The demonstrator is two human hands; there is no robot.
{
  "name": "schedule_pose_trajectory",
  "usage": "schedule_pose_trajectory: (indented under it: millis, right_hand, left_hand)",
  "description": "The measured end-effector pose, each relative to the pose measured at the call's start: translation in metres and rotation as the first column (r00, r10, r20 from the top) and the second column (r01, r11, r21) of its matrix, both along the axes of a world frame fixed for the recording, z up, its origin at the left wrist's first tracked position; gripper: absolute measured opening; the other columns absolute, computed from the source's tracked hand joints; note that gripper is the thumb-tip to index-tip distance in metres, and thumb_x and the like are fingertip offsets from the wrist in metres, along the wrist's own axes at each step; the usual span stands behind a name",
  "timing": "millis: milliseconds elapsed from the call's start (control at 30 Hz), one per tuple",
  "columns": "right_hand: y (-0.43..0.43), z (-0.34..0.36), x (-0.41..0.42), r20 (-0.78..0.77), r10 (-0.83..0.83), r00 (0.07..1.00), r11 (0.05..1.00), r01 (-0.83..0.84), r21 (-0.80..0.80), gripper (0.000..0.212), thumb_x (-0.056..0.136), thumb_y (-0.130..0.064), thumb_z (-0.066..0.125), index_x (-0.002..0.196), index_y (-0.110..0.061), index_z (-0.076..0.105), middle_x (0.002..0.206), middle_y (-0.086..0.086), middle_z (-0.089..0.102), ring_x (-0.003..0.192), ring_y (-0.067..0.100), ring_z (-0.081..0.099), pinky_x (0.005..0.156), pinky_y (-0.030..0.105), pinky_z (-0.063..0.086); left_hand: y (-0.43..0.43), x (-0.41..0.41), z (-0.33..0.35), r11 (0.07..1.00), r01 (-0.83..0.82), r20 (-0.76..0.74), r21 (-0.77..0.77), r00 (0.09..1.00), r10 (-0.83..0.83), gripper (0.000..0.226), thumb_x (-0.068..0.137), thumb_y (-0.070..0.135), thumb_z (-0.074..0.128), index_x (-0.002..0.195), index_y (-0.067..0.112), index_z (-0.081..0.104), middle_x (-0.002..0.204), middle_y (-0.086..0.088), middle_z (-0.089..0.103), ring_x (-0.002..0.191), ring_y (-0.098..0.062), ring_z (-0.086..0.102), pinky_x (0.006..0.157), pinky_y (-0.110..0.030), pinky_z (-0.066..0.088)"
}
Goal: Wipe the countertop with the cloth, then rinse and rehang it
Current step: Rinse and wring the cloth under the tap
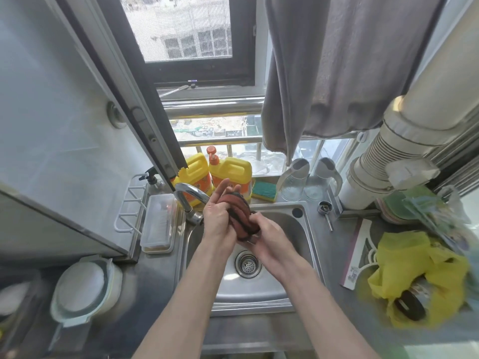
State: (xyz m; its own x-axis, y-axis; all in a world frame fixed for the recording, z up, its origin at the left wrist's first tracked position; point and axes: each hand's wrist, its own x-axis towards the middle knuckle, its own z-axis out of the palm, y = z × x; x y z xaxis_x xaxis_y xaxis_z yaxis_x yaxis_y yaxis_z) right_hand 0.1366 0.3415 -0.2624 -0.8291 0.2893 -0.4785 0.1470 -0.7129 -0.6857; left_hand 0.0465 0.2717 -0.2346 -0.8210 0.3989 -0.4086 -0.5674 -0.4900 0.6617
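Observation:
A bunched reddish-brown and dark cloth [241,216] is pressed between both my hands over the steel sink [293,224]. My left hand [220,213] lies flat against the cloth's left side with its fingers straight and pointing up. From below and to the right, my right hand [269,240] cups the cloth, fingers curled under it. The chrome tap [190,196] curves just left of my hands; I see no water running. The steel countertop [329,257] surrounds the sink.
Two yellow detergent bottles [230,174] and a green-yellow sponge [264,190] stand behind the sink. Glass jugs [295,182] are at the back right. A yellow bag [412,270] lies on the right counter, a lidded box [158,224] and a pot [85,288] on the left. A grey towel [324,73] hangs above.

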Motion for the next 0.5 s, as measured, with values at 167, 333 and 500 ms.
schedule_pose_trajectory:
  millis: [167,333,500]
  right_hand:
    - [0.025,0.006,-0.004,0.045,-0.107,0.993,0.933,0.085,0.348,0.019,0.097,0.004,0.062,0.093,-0.011,0.073,0.092,0.013,0.079,0.082,0.026,0.077,0.077,0.039,0.064]
    - [0.042,0.023,-0.014,0.096,0.092,0.991,0.850,-0.128,0.512,0.038,0.095,-0.003,0.070,0.124,-0.025,0.061,0.099,0.011,0.080,0.086,0.024,0.079,0.083,0.041,0.064]
    - [0.032,0.029,-0.020,0.052,0.256,0.965,0.462,-0.170,0.870,0.047,0.099,0.004,0.050,0.139,-0.021,0.053,0.134,0.006,0.062,0.123,0.010,0.063,0.111,0.031,0.049]
  left_hand:
    - [-0.038,-0.011,-0.004,0.835,0.405,-0.376,-0.371,0.757,-0.535,0.071,0.074,-0.022,0.049,0.133,0.015,0.060,0.129,-0.016,0.067,0.118,-0.033,0.066,0.098,-0.046,0.053]
    - [-0.042,-0.018,-0.015,0.599,0.488,-0.328,-0.635,0.532,-0.780,0.101,0.064,0.013,0.095,0.150,0.017,0.041,0.136,-0.003,0.065,0.126,-0.020,0.063,0.109,-0.045,0.047]
    - [-0.036,-0.021,-0.013,0.449,0.308,-0.219,-0.839,0.563,-0.797,0.024,0.078,0.013,0.082,0.101,0.007,0.076,0.079,-0.012,0.077,0.060,-0.018,0.073,0.056,-0.036,0.062]
